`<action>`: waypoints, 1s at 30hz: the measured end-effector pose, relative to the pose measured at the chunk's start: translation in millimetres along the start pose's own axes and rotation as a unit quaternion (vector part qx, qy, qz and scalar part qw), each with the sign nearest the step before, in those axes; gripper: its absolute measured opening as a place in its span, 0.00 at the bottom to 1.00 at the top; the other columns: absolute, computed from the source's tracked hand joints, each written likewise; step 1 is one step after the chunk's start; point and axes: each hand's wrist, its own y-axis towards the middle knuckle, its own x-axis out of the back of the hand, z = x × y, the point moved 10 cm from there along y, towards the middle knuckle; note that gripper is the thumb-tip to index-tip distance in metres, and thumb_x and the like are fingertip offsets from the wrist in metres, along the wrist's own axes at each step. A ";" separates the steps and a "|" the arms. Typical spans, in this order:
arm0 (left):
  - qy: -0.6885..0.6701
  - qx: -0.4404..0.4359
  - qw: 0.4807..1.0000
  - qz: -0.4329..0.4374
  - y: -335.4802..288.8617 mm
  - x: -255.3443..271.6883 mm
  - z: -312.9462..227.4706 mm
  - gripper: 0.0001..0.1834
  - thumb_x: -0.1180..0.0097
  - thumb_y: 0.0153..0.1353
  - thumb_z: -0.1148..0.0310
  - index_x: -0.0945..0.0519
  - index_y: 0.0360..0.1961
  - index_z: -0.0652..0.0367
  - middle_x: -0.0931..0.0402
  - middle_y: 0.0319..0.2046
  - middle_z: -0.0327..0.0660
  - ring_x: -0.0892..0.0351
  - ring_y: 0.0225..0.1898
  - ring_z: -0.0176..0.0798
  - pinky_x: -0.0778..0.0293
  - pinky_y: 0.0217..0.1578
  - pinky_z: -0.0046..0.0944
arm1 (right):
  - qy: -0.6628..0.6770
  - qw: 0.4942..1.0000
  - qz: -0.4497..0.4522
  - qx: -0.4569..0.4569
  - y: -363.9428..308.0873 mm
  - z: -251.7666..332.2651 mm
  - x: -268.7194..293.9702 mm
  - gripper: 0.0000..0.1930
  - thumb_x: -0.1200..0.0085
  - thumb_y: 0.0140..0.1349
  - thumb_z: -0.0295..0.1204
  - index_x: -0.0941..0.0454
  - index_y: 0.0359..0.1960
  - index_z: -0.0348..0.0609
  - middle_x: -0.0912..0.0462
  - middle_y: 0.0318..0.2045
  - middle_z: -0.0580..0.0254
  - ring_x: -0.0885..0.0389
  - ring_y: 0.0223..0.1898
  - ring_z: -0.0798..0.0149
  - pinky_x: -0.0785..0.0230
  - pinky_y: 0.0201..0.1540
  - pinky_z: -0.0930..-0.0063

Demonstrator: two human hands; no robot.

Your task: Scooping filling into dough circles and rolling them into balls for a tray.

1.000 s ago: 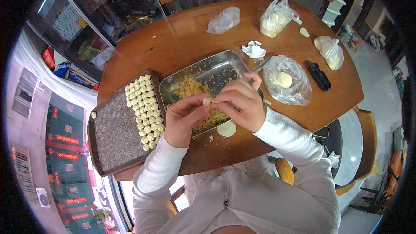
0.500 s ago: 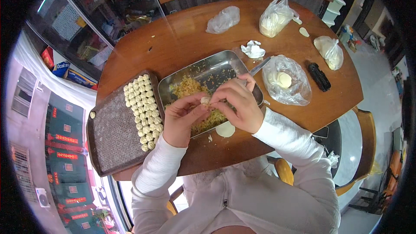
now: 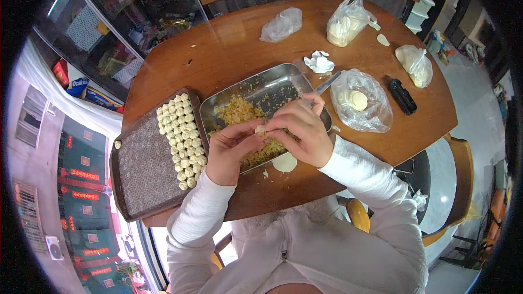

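Between my two hands is a small pale dumpling (image 3: 260,130), held above a metal tray (image 3: 210,110) of crumbly yellow filling (image 3: 238,110). My left hand (image 3: 231,144) cups it with thumb and fingers closed round it. From the other side, my right hand (image 3: 301,133) pinches its edge with the fingertips. The dumpling is partly hidden by the fingers. A flat round wrapper (image 3: 284,162) lies on the table at the tray's near edge. Left of the filling, a dark baking tray (image 3: 144,169) bears rows of finished dumplings (image 3: 182,136) along its right side.
A clear plastic bag (image 3: 376,114) with round wrappers (image 3: 358,100) lies right of the metal tray, near a knife-like handle (image 3: 328,83). A crumpled tissue (image 3: 318,62), a black object (image 3: 402,96) and more bags (image 3: 346,24) sit farther back on the wooden table (image 3: 234,27). A chair (image 3: 462,185) stands at right.
My fingers have shifted slightly round the dumpling, which is now more enclosed by them. Both hands stay over the filling tray; the other things have not moved.
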 end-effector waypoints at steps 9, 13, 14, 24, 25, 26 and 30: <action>0.005 -0.008 1.000 0.012 0.5 -5.9 -3.4 0.15 0.43 0.61 0.79 0.20 0.50 0.64 0.18 0.40 0.41 0.19 0.41 0.32 0.23 0.42 0.31 | 0.003 1.000 0.021 -0.009 0.7 -2.4 -5.2 0.07 0.41 0.57 0.27 0.24 0.36 0.51 0.24 0.34 0.70 0.24 0.39 0.64 0.53 0.55 0.57; -0.021 0.010 1.000 0.001 -1.3 -3.1 0.9 0.14 0.42 0.62 0.79 0.20 0.50 0.63 0.19 0.41 0.40 0.19 0.41 0.32 0.22 0.43 0.31 | 0.007 0.999 0.042 -0.016 2.7 -0.4 -8.2 0.08 0.41 0.56 0.25 0.24 0.36 0.51 0.24 0.34 0.70 0.25 0.40 0.64 0.53 0.55 0.58; -0.028 0.017 0.999 -0.002 -0.8 -3.7 2.0 0.14 0.42 0.62 0.78 0.20 0.50 0.62 0.19 0.42 0.40 0.19 0.41 0.33 0.22 0.43 0.31 | 0.012 0.999 0.036 -0.016 1.6 -0.8 -7.9 0.08 0.41 0.55 0.24 0.23 0.36 0.50 0.24 0.34 0.71 0.25 0.39 0.64 0.53 0.56 0.59; -0.055 0.042 0.997 -0.016 0.4 -7.9 -4.0 0.13 0.42 0.59 0.80 0.22 0.46 0.61 0.19 0.41 0.39 0.18 0.41 0.33 0.21 0.43 0.32 | 0.076 0.996 0.038 -0.025 4.4 -6.6 5.2 0.18 0.38 0.53 0.26 0.20 0.47 0.50 0.24 0.36 0.68 0.25 0.41 0.63 0.51 0.54 0.61; -0.054 0.041 0.998 -0.011 1.1 -8.5 -4.0 0.13 0.42 0.58 0.80 0.23 0.46 0.62 0.19 0.41 0.40 0.18 0.41 0.33 0.21 0.43 0.32 | 0.076 0.996 0.042 -0.017 5.1 -5.5 5.2 0.19 0.37 0.52 0.27 0.20 0.48 0.51 0.24 0.36 0.68 0.25 0.41 0.64 0.51 0.54 0.61; -0.055 0.039 0.998 -0.007 0.6 -7.9 -5.0 0.14 0.42 0.58 0.81 0.23 0.46 0.62 0.19 0.42 0.40 0.18 0.41 0.33 0.21 0.43 0.32 | 0.077 0.996 0.047 -0.009 7.1 -3.1 4.0 0.20 0.37 0.52 0.27 0.20 0.49 0.51 0.24 0.37 0.68 0.25 0.41 0.65 0.51 0.54 0.61; -0.031 0.024 0.999 0.032 2.7 -4.4 2.1 0.15 0.42 0.56 0.84 0.23 0.45 0.63 0.19 0.41 0.41 0.19 0.41 0.33 0.22 0.42 0.32 | 0.079 0.993 0.092 0.017 7.0 0.8 -7.6 0.21 0.35 0.51 0.30 0.18 0.50 0.53 0.24 0.38 0.70 0.26 0.43 0.66 0.51 0.54 0.61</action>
